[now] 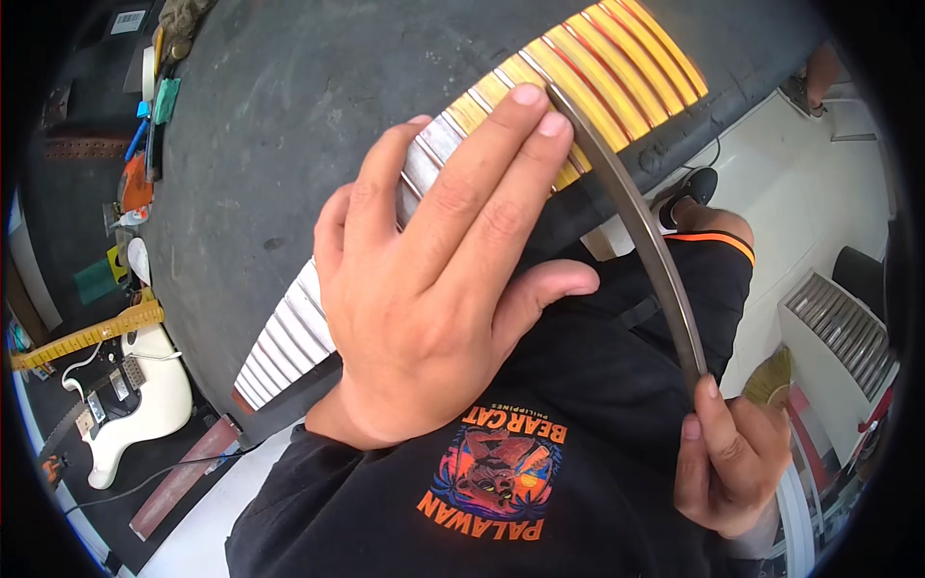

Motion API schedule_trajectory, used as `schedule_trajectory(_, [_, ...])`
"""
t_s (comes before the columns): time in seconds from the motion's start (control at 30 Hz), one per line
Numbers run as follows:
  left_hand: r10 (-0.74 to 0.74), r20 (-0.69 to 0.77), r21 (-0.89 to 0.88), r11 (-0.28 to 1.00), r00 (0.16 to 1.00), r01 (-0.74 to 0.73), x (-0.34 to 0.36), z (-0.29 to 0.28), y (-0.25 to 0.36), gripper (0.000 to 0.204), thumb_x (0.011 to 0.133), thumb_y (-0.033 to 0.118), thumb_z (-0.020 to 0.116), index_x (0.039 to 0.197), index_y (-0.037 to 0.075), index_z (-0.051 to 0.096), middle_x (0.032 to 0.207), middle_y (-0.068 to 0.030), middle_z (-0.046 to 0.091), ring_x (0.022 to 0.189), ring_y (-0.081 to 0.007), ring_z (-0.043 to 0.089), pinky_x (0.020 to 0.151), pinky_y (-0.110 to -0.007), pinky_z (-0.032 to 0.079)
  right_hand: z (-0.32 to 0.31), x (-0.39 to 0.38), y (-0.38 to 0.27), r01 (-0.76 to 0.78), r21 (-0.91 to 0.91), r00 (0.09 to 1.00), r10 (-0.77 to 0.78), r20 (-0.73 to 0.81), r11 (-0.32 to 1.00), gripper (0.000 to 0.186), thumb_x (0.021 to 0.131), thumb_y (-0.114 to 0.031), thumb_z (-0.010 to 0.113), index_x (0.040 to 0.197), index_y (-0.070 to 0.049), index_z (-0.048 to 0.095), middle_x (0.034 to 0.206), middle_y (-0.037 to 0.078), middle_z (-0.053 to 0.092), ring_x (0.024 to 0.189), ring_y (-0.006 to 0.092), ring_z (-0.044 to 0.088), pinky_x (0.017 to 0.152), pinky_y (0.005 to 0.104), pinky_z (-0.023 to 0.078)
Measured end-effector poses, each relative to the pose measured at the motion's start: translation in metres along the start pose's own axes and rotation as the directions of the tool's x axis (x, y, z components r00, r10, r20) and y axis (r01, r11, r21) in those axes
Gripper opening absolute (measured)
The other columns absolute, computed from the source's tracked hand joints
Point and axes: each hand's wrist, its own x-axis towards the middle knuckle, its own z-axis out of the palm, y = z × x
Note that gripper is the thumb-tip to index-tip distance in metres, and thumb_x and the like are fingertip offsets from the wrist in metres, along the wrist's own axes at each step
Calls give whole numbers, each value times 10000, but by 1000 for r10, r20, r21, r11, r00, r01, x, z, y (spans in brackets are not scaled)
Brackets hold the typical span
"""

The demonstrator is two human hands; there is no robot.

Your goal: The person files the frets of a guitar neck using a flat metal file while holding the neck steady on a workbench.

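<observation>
A guitar neck (602, 72) lies across the dark work surface, its fretboard covered between the frets with yellow tape toward the far right and silvery-white tape toward the near left. My left hand (434, 260) rests on it, open, fingers stretched out, with two fingertips beside the far end of a file. The long, narrow dark metal file (644, 212) lies over the fretboard near a fret and reaches back toward me. Its near end is gripped by my right hand (737, 453), fingers closed around it. My left palm hides the middle of the neck.
A white electric guitar body (145, 395) stands at the left, near a yellow ruler (92, 332). A reddish-brown bar (183, 477) lies below it. Small tools and bottles (135, 217) line the left edge. A straw-coloured brush (769, 376) shows behind my right hand.
</observation>
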Motion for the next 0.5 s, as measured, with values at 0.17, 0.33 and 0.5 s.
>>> schedule_trajectory(0.17, [-9, -12, 9, 1000, 1000, 9, 1, 1, 3, 745, 866, 545, 714, 1372, 5, 636, 1375, -162, 663, 1154, -375, 650, 993, -442, 494, 20, 66, -1, 38, 16, 991, -36, -129, 999, 509, 837, 115, 662, 1333, 1, 682, 607, 76, 497, 465, 228, 463, 475, 343, 381])
schedule_trajectory(0.33, [-17, -3, 7, 1000, 1000, 17, 2, -1, 5, 750, 859, 549, 715, 1369, 4, 639, 1375, -162, 664, 1165, -372, 650, 1000, -445, 493, 18, 74, -6, 0, 16, 995, 1, -97, 1000, 502, 837, 106, 668, 1327, 2, 685, 621, 80, 518, 476, 224, 461, 475, 350, 370])
schedule_trajectory(0.5, [-18, -2, -3, 1000, 1000, 18, 0, 0, 2, 767, 846, 571, 707, 1357, 2, 648, 1359, -157, 674, 1179, -363, 651, 1008, -448, 489, 0, 26, -15, -7, -58, 1000, 8, 7, 998, 548, 789, 95, 684, 1333, 22, 672, 678, 80, 549, 509, 209, 469, 508, 321, 372])
